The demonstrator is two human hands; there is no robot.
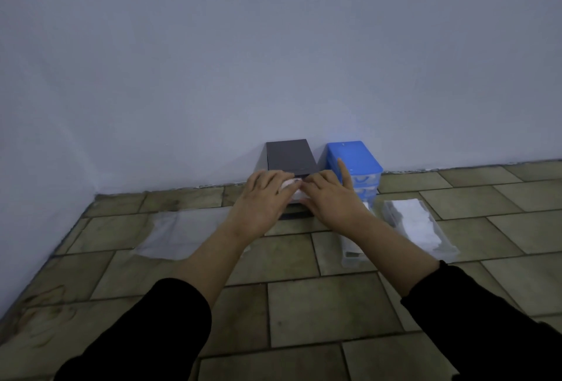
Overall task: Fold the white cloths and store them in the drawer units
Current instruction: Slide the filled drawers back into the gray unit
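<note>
Head view: a tiled floor [328,310] meets a pale blue-grey wall [273,46]; both arms reach forward in black sleeves [146,335].
Far left: an empty clear plastic bag [179,233] lies flat on the floor, well left of the drawer units, its right edge passing under the left forearm.
Left hand [261,198]: palm down, fingers spread and fairly straight, pressing on the white cloth [293,187]; this grip is wide, resting on the cloth and not closed round it.
White cloth: small and bunched, only a strip shows between the two hands; it sits at the open front of the dark grey drawer unit [289,157], apparently in a pulled-out drawer, though the hands hide most of it.
Dark grey drawer unit: stands against the wall, flat top visible, just beside the blue unit.
Right hand [331,198]: palm down on the same cloth, fingers flat, index finger lifted and pointing up in front of the blue drawer unit [354,157]; grip wide, nothing clasped.
Blue drawer unit: blue top, translucent drawers below, against the wall.
Right side: a clear packet [352,254] lies partly under the right forearm; further right a clear bag of white cloths [416,227] lies on the floor.
</note>
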